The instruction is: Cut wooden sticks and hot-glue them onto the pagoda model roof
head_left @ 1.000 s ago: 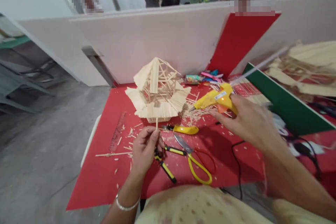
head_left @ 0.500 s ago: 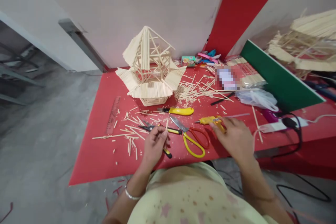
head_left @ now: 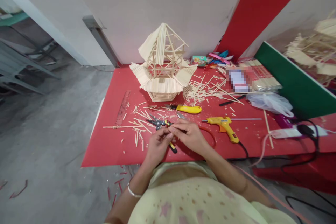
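Observation:
My left hand (head_left: 158, 144) and my right hand (head_left: 189, 135) meet fingertip to fingertip over the red table (head_left: 110, 147), both pinched on a short thin wooden stick that I can barely make out. Under them lie small yellow-and-black pliers (head_left: 160, 124) and the scissors (head_left: 181, 116), mostly covered by my right hand. The yellow glue gun (head_left: 223, 125) lies on the table to the right of my right hand, untouched. A stick-built pagoda model (head_left: 163, 66) stands behind the hands.
A yellow utility knife (head_left: 187, 109), a red ruler (head_left: 123, 107) and several loose sticks (head_left: 204, 89) litter the table. A plastic bag (head_left: 270, 102), a power strip (head_left: 294, 132) with cables and a green board (head_left: 294, 84) are at the right. White partition behind.
My right hand has let go of the glue gun, which now lies on the table, and has moved left to join the left hand on the stick.

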Demonstrator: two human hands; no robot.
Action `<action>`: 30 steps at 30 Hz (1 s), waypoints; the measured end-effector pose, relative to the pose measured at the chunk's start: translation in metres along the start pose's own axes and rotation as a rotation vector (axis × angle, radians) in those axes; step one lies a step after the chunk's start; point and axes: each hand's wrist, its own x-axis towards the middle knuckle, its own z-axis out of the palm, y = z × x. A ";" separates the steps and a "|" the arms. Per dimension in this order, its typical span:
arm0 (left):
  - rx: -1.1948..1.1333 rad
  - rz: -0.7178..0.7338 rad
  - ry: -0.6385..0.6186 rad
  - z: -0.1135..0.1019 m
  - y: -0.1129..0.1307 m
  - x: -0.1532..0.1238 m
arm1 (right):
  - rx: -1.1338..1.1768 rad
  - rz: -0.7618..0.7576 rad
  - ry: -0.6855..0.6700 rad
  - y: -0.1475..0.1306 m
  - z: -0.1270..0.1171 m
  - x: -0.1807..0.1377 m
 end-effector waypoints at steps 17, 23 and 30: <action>-0.240 0.030 0.072 0.004 -0.006 0.003 | -1.126 0.320 -0.015 0.045 -0.029 -0.082; -0.255 0.023 0.143 0.002 0.004 -0.001 | -0.989 0.145 0.200 0.040 -0.040 -0.086; -0.086 0.095 0.127 -0.001 0.008 -0.002 | -0.760 -0.088 0.211 0.006 -0.024 -0.070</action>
